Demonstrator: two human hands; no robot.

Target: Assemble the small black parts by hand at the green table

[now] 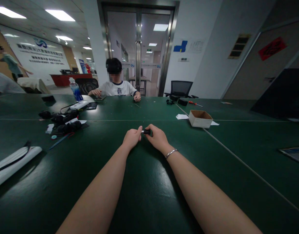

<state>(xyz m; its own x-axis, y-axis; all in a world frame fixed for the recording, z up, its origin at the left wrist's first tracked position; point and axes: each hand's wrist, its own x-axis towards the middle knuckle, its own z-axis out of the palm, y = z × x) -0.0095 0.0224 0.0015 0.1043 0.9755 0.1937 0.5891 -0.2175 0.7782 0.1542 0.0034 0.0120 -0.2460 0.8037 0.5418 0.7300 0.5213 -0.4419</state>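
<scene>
Both my arms stretch forward over the dark green table. My left hand and my right hand meet at the middle, fingers curled, pinching a small black part between them. A thin light bit shows at the part's left end, against my left fingertips. A silver bracelet circles my right wrist. What the part is I cannot make out.
An open cardboard box on white paper sits right of my hands. Black parts and cables lie to the left, with a water bottle behind. A white strip lies at the near left. A person sits across the table.
</scene>
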